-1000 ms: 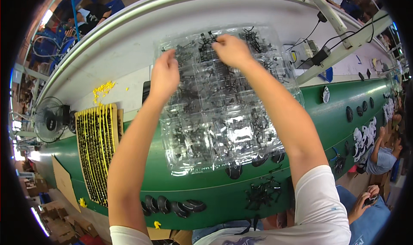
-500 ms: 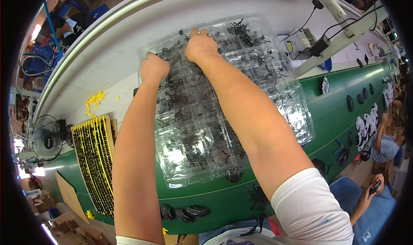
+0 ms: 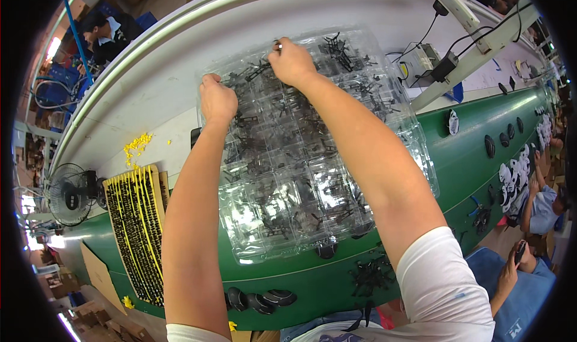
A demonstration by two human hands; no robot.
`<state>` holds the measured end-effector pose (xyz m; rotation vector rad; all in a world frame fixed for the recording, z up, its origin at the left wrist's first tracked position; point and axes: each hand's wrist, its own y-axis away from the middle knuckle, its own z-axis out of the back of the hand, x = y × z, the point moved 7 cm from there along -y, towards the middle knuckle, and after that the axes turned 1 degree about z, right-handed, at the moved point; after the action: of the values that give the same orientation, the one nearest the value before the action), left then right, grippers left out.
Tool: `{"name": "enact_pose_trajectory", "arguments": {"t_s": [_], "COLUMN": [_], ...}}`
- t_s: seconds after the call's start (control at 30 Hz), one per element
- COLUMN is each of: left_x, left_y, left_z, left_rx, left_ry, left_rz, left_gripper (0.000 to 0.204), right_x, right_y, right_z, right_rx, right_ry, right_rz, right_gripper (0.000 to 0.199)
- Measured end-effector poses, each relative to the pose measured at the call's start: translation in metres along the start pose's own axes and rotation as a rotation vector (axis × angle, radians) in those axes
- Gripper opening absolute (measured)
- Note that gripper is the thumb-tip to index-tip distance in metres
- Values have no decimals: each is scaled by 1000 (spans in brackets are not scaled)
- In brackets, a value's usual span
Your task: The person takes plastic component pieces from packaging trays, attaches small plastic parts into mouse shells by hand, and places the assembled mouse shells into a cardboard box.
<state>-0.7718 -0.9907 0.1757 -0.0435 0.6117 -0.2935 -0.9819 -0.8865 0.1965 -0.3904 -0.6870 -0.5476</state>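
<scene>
A stack of clear plastic compartment trays [image 3: 243, 255] lies across the bench and the green belt, with thin black plastic parts [image 3: 338, 51] in its compartments. At the far left rim of the top tray, my left hand [image 3: 219, 102] is closed, fingertips pinched together; what is between them is hidden. My right hand [image 3: 293, 63] is over the tray's far edge with its fingers curled, a small dark piece showing at the fingertips. Between my hands, a black frame-like part [image 3: 259, 70] lies in a far compartment.
Left of the trays are a board with rows of black pieces and yellow strips [image 3: 135, 228], a yellow pile [image 3: 137, 147] and a fan [image 3: 71, 193]. Black oval parts [image 3: 261, 302] lie on the green belt [image 3: 336, 264]. A metal post [image 3: 475, 54] with cables stands right. Other people sit nearby.
My right hand has shifted slightly right, and its fingers are more curled. The left hand stays by the tray's left rim, a little lower. The black part between them shows more fully.
</scene>
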Motion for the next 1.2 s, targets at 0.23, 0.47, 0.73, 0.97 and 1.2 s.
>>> {"name": "enact_pose_trajectory", "arguments": {"t_s": [0.23, 0.47, 0.73, 0.97, 1.2], "left_x": [-60, -136, -137, -144, -132], "left_y": [5, 23, 6, 11, 22], "left_z": [9, -41, -72, -78, -72], "left_rx": [-108, 160, 314, 303, 265], "left_ry": [-7, -409, -739, -731, -611], "left_rz": [-467, -562, -537, -534, -504], "left_gripper": [27, 32, 27, 28, 30], "right_x": [-24, -89, -123, -115, -96], "right_y": [13, 26, 12, 0, 0], "right_z": [48, 140, 158, 119, 95], "right_rx": [118, -34, -16, -22, 275], "right_ry": [-829, -907, 198, 541, 641], "right_rz": [-257, -269, 39, -49, -224], "right_gripper": [22, 23, 38, 37, 37]}}
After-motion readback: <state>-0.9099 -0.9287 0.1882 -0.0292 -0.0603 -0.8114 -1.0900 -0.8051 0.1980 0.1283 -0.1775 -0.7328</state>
